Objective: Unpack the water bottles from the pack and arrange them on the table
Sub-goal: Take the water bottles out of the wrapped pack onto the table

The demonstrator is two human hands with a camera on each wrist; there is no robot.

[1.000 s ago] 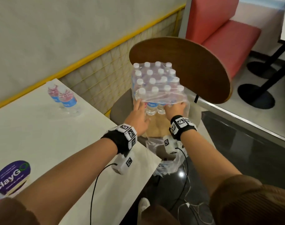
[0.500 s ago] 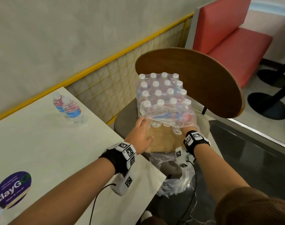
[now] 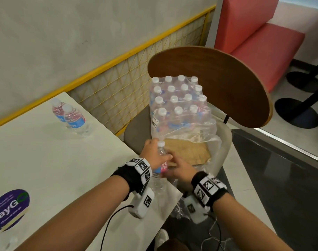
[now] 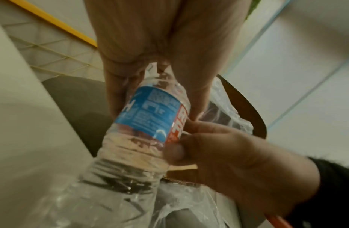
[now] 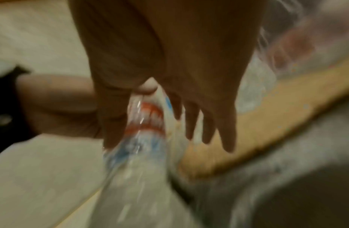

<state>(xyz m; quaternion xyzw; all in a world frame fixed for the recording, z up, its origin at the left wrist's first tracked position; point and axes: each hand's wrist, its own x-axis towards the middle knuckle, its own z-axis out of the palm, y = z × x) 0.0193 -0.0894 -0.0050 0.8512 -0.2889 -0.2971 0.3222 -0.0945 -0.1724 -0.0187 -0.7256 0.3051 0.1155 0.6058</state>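
A shrink-wrapped pack of water bottles (image 3: 178, 104) stands on a chair seat, its near end torn open over a bare cardboard tray (image 3: 187, 149). One water bottle (image 3: 161, 161) (image 4: 148, 117) (image 5: 138, 162) with a blue and red label is out of the pack, upright over the table corner. My left hand (image 3: 154, 156) (image 4: 158, 86) grips its upper part. My right hand (image 3: 178, 166) (image 5: 148, 123) holds it at the label between thumb and fingers. Two more bottles (image 3: 71, 116) stand on the white table (image 3: 45, 160) near the wall.
The chair's wooden backrest (image 3: 218, 84) rises right behind the pack. Loose plastic wrap (image 3: 196, 129) hangs off the seat's front. A purple sticker (image 3: 9, 209) lies on the table at the near left. A red bench (image 3: 254, 33) stands beyond.
Both hands have drawn back from the pack's open front toward the table corner, bringing one bottle out with them. The view has tilted down a little.
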